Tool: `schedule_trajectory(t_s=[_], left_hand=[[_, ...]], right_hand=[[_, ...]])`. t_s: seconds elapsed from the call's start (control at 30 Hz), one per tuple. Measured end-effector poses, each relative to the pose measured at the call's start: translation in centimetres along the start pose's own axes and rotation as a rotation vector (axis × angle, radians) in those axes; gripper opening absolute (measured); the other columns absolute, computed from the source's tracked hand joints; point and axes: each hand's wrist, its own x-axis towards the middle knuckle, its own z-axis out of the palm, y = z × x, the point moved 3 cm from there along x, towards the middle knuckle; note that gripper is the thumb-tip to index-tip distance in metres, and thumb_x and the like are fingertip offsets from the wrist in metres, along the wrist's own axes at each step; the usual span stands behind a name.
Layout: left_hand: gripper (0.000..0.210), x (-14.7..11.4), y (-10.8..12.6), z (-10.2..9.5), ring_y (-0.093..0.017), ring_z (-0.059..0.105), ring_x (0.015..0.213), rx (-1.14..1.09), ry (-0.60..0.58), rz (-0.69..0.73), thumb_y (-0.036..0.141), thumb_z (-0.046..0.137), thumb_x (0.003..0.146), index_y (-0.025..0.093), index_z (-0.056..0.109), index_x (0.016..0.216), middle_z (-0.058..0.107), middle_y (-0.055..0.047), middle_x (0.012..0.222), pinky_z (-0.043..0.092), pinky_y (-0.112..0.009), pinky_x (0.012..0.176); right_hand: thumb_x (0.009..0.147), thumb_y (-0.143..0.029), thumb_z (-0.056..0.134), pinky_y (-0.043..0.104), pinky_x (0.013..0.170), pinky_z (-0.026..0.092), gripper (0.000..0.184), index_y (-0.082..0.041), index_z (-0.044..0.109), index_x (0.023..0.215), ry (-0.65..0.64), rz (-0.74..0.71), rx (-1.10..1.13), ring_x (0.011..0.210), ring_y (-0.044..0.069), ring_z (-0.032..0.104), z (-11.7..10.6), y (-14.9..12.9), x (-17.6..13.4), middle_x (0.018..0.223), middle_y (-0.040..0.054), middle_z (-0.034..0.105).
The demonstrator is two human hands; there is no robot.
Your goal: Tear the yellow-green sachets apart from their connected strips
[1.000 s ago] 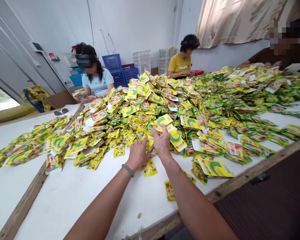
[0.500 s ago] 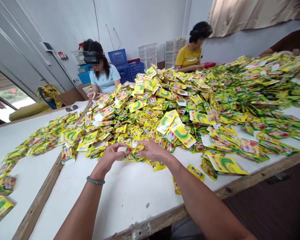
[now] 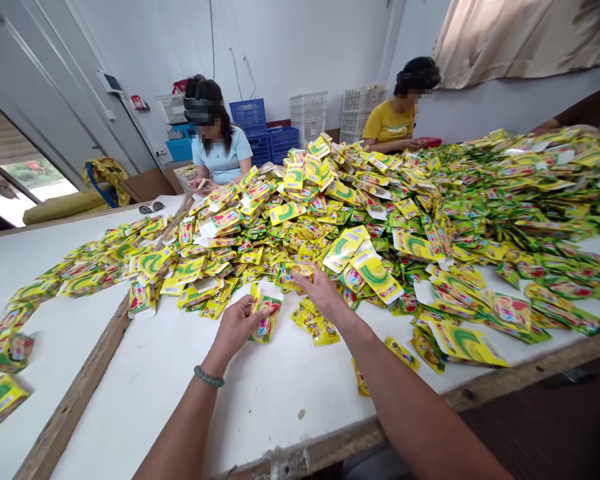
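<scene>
My left hand [image 3: 236, 327] grips a small yellow-and-green carton [image 3: 267, 317] with red print, its white flap standing up at the top end. To its right, my right hand [image 3: 321, 291] reaches to the front edge of the heap, its fingertips closed on a small yellow sachet [image 3: 286, 276]. Loose yellow sachets [image 3: 316, 325] lie on the white tabletop just below that hand. Behind both hands rises a large heap of cartons and sachets [image 3: 300, 233]. Two bigger yellow cartons [image 3: 377, 275] lean on the heap right of my right hand.
A wooden strip [image 3: 87, 363] crosses the white table [image 3: 180, 400] on the left, with a row of filled-looking cartons [image 3: 93, 280] beyond it. Across the table sit a person in light blue [image 3: 223, 157] and one in yellow [image 3: 389, 127]. Blue crates [image 3: 267, 143] stand behind.
My hands have moved apart. The left now holds the carton upright, nearer me; the right has moved up to the heap's edge. The view has shifted slightly.
</scene>
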Motion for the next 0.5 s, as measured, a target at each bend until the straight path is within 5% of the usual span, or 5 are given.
schedule_trajectory(t_s=[0.2, 0.33, 0.5], left_hand=[[0.034, -0.7, 0.1, 0.6, -0.012, 0.061, 0.061, -0.108, -0.102, -0.042, 0.041, 0.071, 0.069, 0.016, 0.059, 0.089, 0.068, -0.002, 0.075, 0.045, -0.021, 0.055], [0.035, -0.7, -0.1, 0.9, -0.012, 0.060, 0.058, -0.130, -0.104, -0.062, 0.041, 0.071, 0.069, 0.015, 0.060, 0.088, 0.068, -0.004, 0.072, 0.045, -0.022, 0.053], [0.033, -0.5, -0.1, 1.4, -0.011, 0.058, 0.056, -0.064, -0.119, -0.041, 0.038, 0.075, 0.064, 0.016, 0.060, 0.083, 0.063, 0.001, 0.063, 0.042, -0.020, 0.053]], right_hand=[[0.078, -0.035, 0.060, 0.030, 0.078, 0.046, 0.029, -0.018, 0.062, 0.102, -0.181, -0.034, -0.350, 0.084, 0.018, 0.061, -0.4, 0.5, 0.1, 0.089, 0.0031, 0.067], [0.077, -0.028, 0.061, 0.032, 0.082, 0.043, 0.032, -0.018, 0.063, 0.107, -0.254, -0.025, -0.537, 0.094, 0.022, 0.060, -0.6, 0.5, -0.2, 0.105, 0.0077, 0.065], [0.071, -0.021, 0.064, 0.026, 0.073, 0.042, 0.016, -0.019, 0.069, 0.087, -0.358, -0.113, -0.520, 0.084, 0.018, 0.060, 0.2, 0.3, -0.5, 0.090, 0.0037, 0.067]])
